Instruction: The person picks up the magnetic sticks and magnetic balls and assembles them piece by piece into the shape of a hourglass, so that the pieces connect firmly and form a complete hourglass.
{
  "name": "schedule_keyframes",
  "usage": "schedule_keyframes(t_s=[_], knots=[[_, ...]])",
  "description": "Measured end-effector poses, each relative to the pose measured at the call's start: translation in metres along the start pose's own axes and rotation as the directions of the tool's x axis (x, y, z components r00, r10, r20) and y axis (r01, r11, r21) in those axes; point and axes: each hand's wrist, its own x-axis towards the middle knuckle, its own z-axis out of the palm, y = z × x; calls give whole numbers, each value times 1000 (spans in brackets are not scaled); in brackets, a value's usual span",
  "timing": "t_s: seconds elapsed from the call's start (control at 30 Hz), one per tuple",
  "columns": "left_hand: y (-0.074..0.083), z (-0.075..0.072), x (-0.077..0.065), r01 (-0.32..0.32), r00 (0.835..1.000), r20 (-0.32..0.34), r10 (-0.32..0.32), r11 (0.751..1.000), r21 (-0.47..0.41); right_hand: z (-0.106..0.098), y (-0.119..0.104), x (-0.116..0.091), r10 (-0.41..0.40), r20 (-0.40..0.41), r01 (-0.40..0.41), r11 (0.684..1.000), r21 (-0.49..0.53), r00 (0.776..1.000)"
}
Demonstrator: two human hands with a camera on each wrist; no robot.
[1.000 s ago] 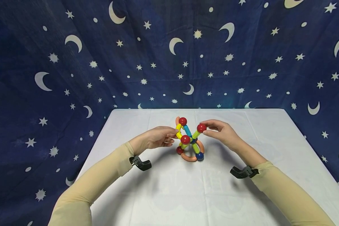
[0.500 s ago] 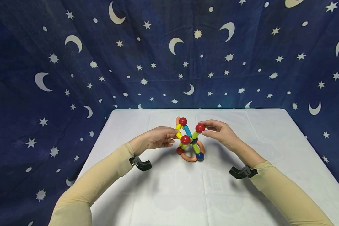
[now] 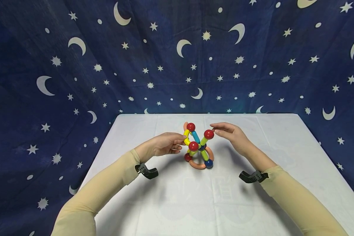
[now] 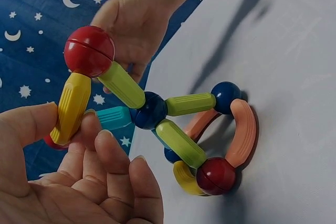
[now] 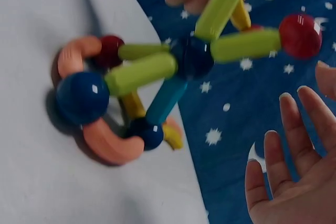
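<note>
A magnetic ball-and-stick construction stands on the white table, joined around a navy centre ball (image 4: 149,109). My left hand (image 3: 166,143) pinches a yellow stick (image 4: 71,108) between thumb and forefinger, just below a red ball (image 4: 89,51). On the right, a lime-green stick (image 5: 247,45) reaches up to another red ball (image 5: 300,36). My right hand (image 3: 234,136) is beside that ball, its fingers spread and holding nothing; in the right wrist view a gap shows between fingertips and ball. Orange curved sticks (image 5: 113,142), a blue ball (image 5: 82,97) and a dark-red ball (image 4: 216,176) form the base.
The white cloth-covered table (image 3: 188,203) ends at a far edge against a dark blue curtain (image 3: 165,65) with moons and stars. Black wrist mounts (image 3: 147,171) sit on both forearms. A blue stick (image 3: 195,136) slants behind the centre ball.
My right hand has let go of the right red ball and drawn slightly back to the right. That ball shifted a little left earlier. The left hand keeps its hold.
</note>
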Motion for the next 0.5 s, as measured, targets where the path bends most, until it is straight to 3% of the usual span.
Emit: schedule_keyframes(t_s=[0.17,0.3,0.37,0.5], knots=[[0,0,0,-5,1000,2,5,1000,-2,-8,17,17,55,-41,-56,998,-19,998],[0,0,-1,-7,1000,2,7,1000,-8,-9,35,34,84,-29,-88,982,-169,996],[0,0,-1,-5,1000,1,5,1000,-10,-7,44,42,80,5,-76,953,-294,997],[1,1,-2,-2,1000,-2,2,1000,-9,-1,57,56,62,89,-9,863,-505,994]])
